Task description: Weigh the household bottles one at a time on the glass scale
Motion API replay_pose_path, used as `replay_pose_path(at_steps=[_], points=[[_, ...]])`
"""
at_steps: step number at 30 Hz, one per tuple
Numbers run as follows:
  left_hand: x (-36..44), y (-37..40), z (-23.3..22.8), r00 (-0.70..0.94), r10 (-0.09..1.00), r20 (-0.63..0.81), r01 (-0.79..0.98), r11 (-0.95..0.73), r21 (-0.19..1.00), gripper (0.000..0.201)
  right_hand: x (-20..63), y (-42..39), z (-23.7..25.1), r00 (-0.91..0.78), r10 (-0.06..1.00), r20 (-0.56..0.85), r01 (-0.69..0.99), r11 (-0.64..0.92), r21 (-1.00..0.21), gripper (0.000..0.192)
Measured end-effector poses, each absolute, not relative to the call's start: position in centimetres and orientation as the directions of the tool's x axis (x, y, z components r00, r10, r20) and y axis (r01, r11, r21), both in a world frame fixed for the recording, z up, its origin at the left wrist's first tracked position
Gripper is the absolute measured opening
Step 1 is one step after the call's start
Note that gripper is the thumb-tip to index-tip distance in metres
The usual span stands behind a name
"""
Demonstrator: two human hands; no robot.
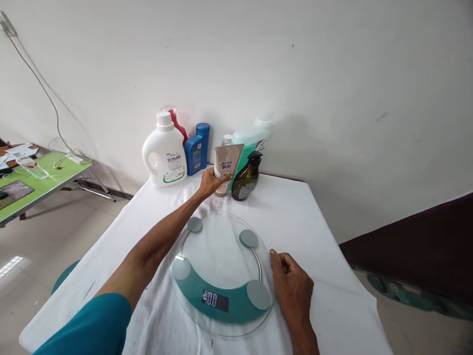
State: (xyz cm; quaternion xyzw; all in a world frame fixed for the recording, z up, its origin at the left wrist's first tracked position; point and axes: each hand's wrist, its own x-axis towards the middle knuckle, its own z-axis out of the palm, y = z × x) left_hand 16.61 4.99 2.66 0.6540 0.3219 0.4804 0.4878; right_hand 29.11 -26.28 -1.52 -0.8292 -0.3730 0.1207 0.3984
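My left hand (211,183) reaches to the back of the table, its fingers wrapped round a beige squeeze tube (226,160) that stands on its cap. Close beside the tube is a dark pump bottle (246,180). In front of me lies a round glass weighing scale (221,246) with a teal band and a lit display (215,300) that appears to read zero. My right hand (291,281) rests at the scale's right edge with its fingers curled in; whether anything is inside them is hidden.
A white detergent jug (166,153), a blue bottle (197,150), a red spray bottle (178,125) and a green-liquid bottle (246,140) stand along the wall. The table wears a white cloth (295,212). To the left is a green table (62,175) with a clear bottle and papers.
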Motion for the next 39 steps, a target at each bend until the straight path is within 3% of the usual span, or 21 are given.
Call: replay_pose_path(at_steps=[6, 11, 19, 30, 39], points=[[14.5, 4.4, 3.3, 0.13, 0.961, 0.245, -0.184, -0.219, 0.958, 0.043, 29.0, -26.2, -1.3, 0.692, 0.715, 0.096, 0.522, -0.404, -0.751, 0.05], [11.8, 2.0, 5.6, 0.12, 0.962, 0.245, -0.251, -0.209, 0.945, 0.044, 28.6, -26.1, -1.0, 0.693, 0.706, 0.143, 0.536, -0.372, -0.758, 0.046], [8.5, -7.6, 10.0, 0.334, 0.879, 0.34, -0.198, -0.288, 0.937, 0.037, 28.5, -26.0, -1.0, 0.693, 0.703, 0.16, 0.534, -0.351, -0.769, 0.043], [8.2, -14.2, 6.3, 0.505, 0.813, 0.29, -0.07, -0.297, 0.952, 0.038, 28.2, -26.3, -1.1, 0.662, 0.722, 0.204, 0.577, -0.316, -0.753, 0.043], [7.5, -14.7, 7.1, 0.567, 0.775, 0.28, -0.014, -0.33, 0.944, 0.047, 28.4, -26.1, -1.4, 0.657, 0.721, 0.22, 0.596, -0.319, -0.737, 0.044]])
